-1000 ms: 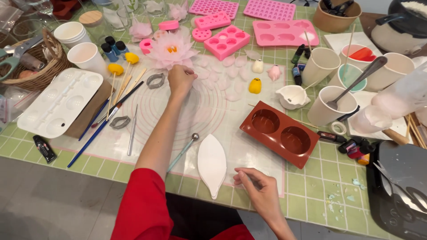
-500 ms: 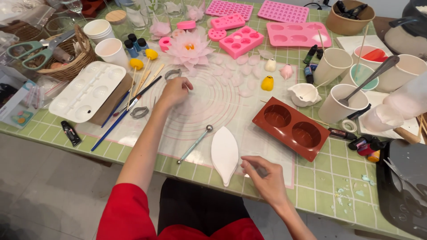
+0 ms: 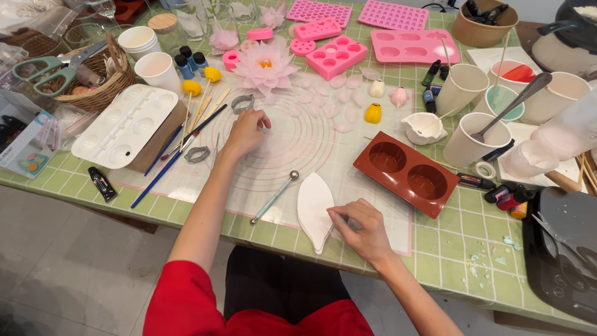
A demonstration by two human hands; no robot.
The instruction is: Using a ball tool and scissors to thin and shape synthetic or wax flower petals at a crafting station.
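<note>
Two hands (image 3: 367, 231), one white leaf mould (image 3: 314, 208).

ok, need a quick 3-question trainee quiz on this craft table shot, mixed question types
1. True or false: the right hand rests against the white leaf-shaped mould.
2. Multiple choice: what lies nearest the left hand? A) green-handled scissors B) small metal petal cutter C) brown two-cavity mould
3. Fill in: the ball-tipped metal tool lies on the translucent mat between the two ____.

Key:
1. True; its fingertips touch the mould's edge.
2. B; the small metal petal cutter sits just beyond the fingers, while the scissors and brown two-cavity mould are farther off.
3. hands
</note>
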